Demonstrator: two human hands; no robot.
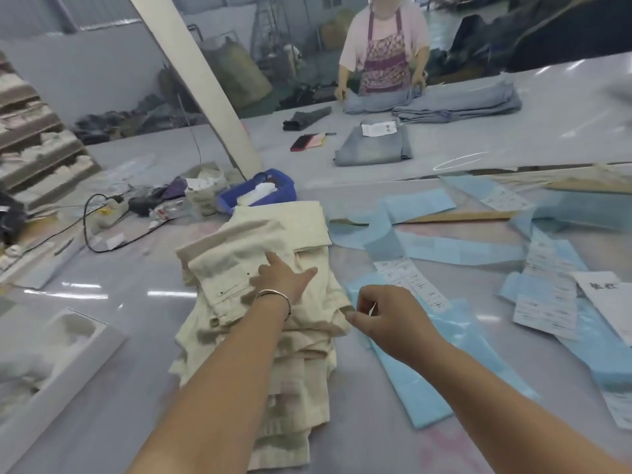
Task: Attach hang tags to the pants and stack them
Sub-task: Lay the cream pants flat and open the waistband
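Head view, near to far. Nearest, at six o'clock: stack of cream pants (273,336) on the bench (102,388), long axis running from six toward twelve. Left hand (284,278) flat on the top pair, fingers straight, pressing near the waistband at centre. Right hand (386,319) at four o'clock of the left, just off the stack's right edge, fingers curled, pinching something thin and pale (372,308), possibly a tag fastener; too small to name. Probably tagging the top pair next: right hand nearer the edge, left steadying. Beyond, at three o'clock: blue sheets with white printed labels (410,282). At eleven: blue bin (284,189). Far, at one: another person (386,53) folding grey pants (372,145).
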